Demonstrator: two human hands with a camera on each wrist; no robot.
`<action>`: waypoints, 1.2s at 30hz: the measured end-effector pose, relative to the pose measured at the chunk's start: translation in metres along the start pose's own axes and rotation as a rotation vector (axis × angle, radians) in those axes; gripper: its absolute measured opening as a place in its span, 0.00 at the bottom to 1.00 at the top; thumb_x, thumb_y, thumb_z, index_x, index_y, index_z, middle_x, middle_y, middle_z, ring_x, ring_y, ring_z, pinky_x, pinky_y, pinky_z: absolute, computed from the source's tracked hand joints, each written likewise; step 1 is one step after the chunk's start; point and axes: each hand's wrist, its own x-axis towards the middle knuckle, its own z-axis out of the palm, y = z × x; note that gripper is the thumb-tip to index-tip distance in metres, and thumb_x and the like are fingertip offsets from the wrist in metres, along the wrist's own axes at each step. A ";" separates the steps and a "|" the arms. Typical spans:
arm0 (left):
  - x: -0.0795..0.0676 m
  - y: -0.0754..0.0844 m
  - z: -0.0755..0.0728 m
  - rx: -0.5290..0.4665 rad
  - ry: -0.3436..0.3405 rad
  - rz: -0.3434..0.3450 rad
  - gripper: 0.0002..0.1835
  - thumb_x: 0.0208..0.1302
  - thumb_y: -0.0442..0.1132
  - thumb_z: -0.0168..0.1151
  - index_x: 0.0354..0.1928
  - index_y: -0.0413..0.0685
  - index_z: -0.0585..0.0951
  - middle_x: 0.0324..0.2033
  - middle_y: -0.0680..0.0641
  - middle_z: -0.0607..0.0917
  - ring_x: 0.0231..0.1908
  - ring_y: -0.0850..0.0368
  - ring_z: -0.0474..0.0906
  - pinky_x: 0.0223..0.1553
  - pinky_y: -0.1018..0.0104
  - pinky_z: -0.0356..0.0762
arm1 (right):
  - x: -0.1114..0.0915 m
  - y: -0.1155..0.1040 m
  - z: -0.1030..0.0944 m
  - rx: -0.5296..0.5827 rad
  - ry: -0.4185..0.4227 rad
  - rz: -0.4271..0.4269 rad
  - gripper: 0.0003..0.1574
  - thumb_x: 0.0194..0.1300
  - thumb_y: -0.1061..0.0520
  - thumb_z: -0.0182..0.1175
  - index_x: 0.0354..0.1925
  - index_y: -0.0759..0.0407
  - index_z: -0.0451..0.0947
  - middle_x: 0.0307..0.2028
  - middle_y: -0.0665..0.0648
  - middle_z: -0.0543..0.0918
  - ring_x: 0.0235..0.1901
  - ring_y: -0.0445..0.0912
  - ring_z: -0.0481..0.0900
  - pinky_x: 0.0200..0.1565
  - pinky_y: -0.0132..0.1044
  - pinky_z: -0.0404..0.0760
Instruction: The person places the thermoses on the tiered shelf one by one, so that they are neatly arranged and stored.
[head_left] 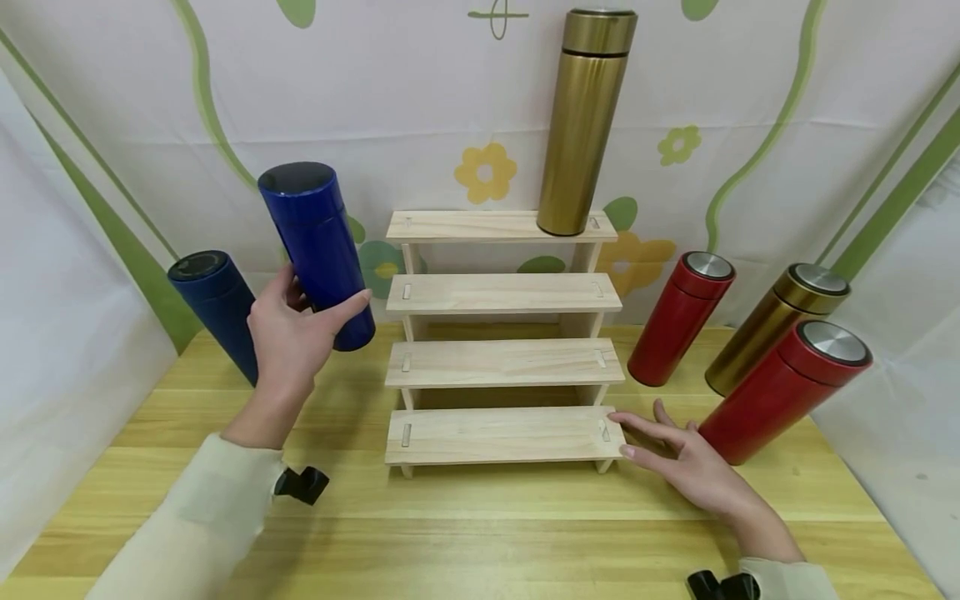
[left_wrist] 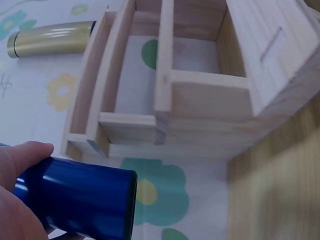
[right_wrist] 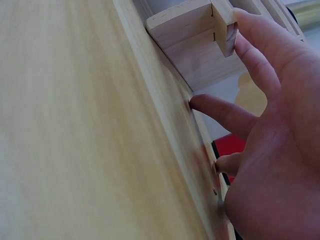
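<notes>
My left hand [head_left: 294, 333] grips the lower part of a bright blue thermos flask [head_left: 318, 242], thumb across its front. The flask is held up, slightly tilted, left of a four-step wooden stand [head_left: 504, 362]; its base shows in the left wrist view, beside the stand's side. My right hand [head_left: 693, 462] has its fingers spread at the right end of the lowest step, thumb and index fingertips right at the board's edge. In the right wrist view other fingers [right_wrist: 225, 115] reach down to the table. A gold thermos flask [head_left: 588, 125] stands upright on the top step's right end.
A dark blue flask [head_left: 213, 304] stands on the table at left, partly behind my left hand. Right of the stand are a red flask [head_left: 681, 321], another gold flask [head_left: 780, 325] and a nearer red flask [head_left: 787, 392]. A flower-patterned cloth [head_left: 420, 100] hangs behind the table [head_left: 465, 533].
</notes>
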 end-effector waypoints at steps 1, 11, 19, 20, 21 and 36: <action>0.000 0.002 0.000 -0.003 -0.002 0.005 0.41 0.56 0.55 0.81 0.72 0.60 0.76 0.66 0.47 0.83 0.62 0.48 0.83 0.66 0.45 0.80 | 0.000 0.000 0.000 0.001 0.000 0.000 0.29 0.73 0.44 0.67 0.69 0.30 0.77 0.74 0.55 0.74 0.83 0.69 0.35 0.70 0.80 0.19; 0.003 0.025 0.000 -0.051 0.023 0.068 0.41 0.52 0.56 0.83 0.70 0.65 0.77 0.63 0.50 0.86 0.58 0.53 0.84 0.62 0.48 0.83 | 0.000 -0.001 0.000 0.008 -0.001 0.006 0.29 0.72 0.43 0.67 0.69 0.30 0.77 0.74 0.56 0.74 0.83 0.70 0.34 0.70 0.79 0.18; 0.009 0.046 0.001 -0.068 0.005 0.102 0.40 0.52 0.55 0.84 0.69 0.64 0.78 0.62 0.51 0.86 0.58 0.55 0.85 0.61 0.50 0.84 | 0.000 -0.001 0.000 0.011 -0.003 0.009 0.29 0.73 0.43 0.66 0.69 0.30 0.77 0.74 0.56 0.73 0.82 0.70 0.34 0.70 0.79 0.18; 0.009 0.049 0.001 -0.073 -0.001 0.105 0.41 0.52 0.55 0.83 0.69 0.64 0.78 0.62 0.52 0.86 0.58 0.55 0.85 0.61 0.50 0.84 | 0.000 -0.001 0.000 0.012 -0.004 0.009 0.29 0.73 0.43 0.66 0.69 0.30 0.77 0.74 0.56 0.73 0.82 0.70 0.33 0.70 0.79 0.18; 0.010 0.052 0.002 -0.075 -0.004 0.107 0.41 0.53 0.55 0.83 0.69 0.64 0.77 0.63 0.52 0.85 0.58 0.55 0.84 0.61 0.50 0.84 | -0.001 -0.001 -0.001 0.013 -0.004 0.010 0.29 0.73 0.43 0.66 0.69 0.30 0.77 0.74 0.56 0.73 0.83 0.69 0.33 0.70 0.79 0.18; 0.020 0.086 0.002 -0.120 -0.039 0.099 0.41 0.52 0.55 0.83 0.68 0.63 0.77 0.63 0.52 0.85 0.59 0.55 0.84 0.63 0.50 0.83 | -0.001 -0.002 -0.001 0.021 -0.012 0.014 0.29 0.73 0.43 0.66 0.70 0.30 0.76 0.74 0.56 0.73 0.83 0.69 0.33 0.69 0.79 0.17</action>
